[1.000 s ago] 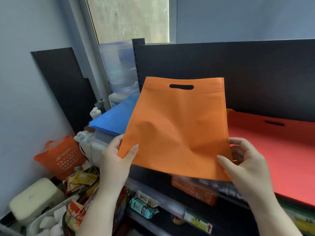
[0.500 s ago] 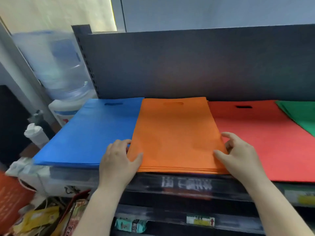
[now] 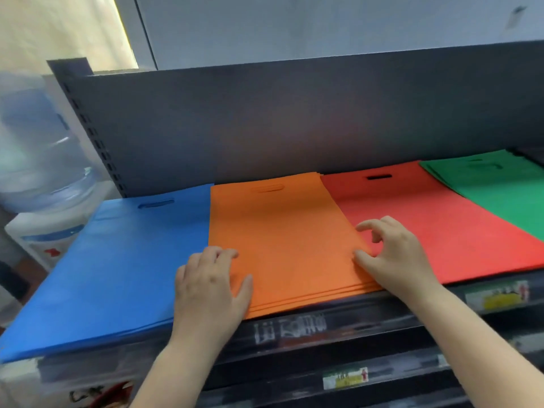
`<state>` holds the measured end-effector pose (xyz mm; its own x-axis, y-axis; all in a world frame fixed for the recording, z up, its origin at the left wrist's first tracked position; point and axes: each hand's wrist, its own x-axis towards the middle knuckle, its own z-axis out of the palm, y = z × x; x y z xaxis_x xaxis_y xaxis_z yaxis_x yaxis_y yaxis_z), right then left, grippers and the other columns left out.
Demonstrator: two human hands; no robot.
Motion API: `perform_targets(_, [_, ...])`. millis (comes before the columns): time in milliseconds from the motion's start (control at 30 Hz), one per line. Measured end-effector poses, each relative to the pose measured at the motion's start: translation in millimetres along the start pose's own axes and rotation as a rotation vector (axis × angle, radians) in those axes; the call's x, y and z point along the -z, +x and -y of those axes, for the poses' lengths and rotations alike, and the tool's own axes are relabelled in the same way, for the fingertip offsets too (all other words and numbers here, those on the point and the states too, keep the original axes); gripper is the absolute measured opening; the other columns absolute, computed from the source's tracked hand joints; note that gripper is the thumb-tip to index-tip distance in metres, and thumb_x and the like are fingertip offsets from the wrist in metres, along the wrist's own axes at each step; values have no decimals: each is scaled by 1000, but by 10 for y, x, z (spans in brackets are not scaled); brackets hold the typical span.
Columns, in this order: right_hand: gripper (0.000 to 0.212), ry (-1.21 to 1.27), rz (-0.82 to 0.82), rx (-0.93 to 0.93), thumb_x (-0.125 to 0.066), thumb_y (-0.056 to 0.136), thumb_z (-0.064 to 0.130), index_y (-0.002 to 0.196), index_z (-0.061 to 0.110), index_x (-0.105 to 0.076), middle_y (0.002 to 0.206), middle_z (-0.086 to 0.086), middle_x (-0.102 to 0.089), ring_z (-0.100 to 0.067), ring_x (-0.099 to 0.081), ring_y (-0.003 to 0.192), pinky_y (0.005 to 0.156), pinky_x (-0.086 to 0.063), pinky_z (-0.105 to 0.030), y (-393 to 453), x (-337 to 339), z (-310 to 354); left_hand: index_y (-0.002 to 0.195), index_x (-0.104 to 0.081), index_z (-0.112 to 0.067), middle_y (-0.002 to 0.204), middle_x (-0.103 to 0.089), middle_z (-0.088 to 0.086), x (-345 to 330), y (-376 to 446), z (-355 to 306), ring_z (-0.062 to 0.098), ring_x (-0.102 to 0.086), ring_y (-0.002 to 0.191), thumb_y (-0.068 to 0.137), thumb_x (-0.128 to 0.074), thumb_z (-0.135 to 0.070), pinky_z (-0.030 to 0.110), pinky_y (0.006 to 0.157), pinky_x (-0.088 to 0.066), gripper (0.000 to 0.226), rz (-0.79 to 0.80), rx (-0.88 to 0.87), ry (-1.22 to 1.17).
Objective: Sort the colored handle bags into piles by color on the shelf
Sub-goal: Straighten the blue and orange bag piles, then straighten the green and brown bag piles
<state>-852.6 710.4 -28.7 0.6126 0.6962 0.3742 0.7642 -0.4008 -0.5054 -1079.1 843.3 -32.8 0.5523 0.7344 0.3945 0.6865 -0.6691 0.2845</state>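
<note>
Four flat piles of handle bags lie side by side on the black shelf point(image 3: 294, 328): blue pile point(image 3: 112, 260) at the left, orange pile point(image 3: 282, 240) in the middle, red pile point(image 3: 435, 222) to its right, green pile point(image 3: 500, 187) at the far right. My left hand point(image 3: 210, 287) rests flat on the orange pile's front left corner, partly over the blue pile's edge. My right hand point(image 3: 394, 254) touches the orange pile's right edge with loosely bent fingers, lying over the red pile. Neither hand holds a bag.
A dark back panel point(image 3: 294, 119) rises behind the piles. A water dispenser with a large clear bottle point(image 3: 41, 160) stands left of the shelf. Lower shelf rails with price labels point(image 3: 344, 378) run below the front edge.
The orange bag that both hands held up was laid on the orange pile. Both hands let go of it and now rest on the pile's front corners.
</note>
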Motion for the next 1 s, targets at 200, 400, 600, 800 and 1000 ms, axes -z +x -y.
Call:
perform_targets(200, [32, -99, -79, 96, -66, 81, 14, 113, 14, -65, 93, 2, -55, -21, -51, 91, 74, -44, -36, 83, 558, -237, 126, -56, -17, 124, -57, 0, 26, 518, -779, 22, -52, 112, 89, -55, -42, 36, 92, -34, 45, 7, -370, 12])
perform_targets(400, [47, -432, -56, 56, -56, 90, 33, 134, 17, -50, 125, -2, -54, -24, -46, 117, 88, -43, -36, 101, 1440, -934, 131, -49, -23, 130, -50, -4, -161, 906, -2021, 18, -46, 118, 91, -48, -48, 33, 94, -30, 47, 6, -581, 4])
perform_targets(600, [51, -672, -76, -27, -51, 92, 38, 138, 18, -43, 129, -1, -51, -23, -45, 117, 90, -43, -36, -111, 2455, -1801, 131, -47, -22, 130, -50, -2, -451, 960, -3365, 21, -46, 118, 91, -48, -48, 33, 94, -31, 48, -12, -706, -20])
perform_targets(800, [55, -832, -100, -185, -48, 93, 41, 141, 17, -37, 132, -2, -50, -24, -45, 120, 93, -41, -38, -503, 3349, -2603, 131, -46, -21, 131, -50, -1, -665, 774, -4684, 23, -46, 118, 91, -48, -50, 35, 94, -32, 49, -35, -906, -49])
perform_targets(1000, [57, -923, -117, -425, -47, 94, 44, 143, 18, -34, 140, -3, -45, -25, -42, 126, 98, -39, -39, -905, 4065, -3355, 128, -47, -20, 131, -50, 0, -861, 661, -5996, 24, -44, 120, 90, -47, -48, 36, 95, -32, 47, -7, -1080, -72])
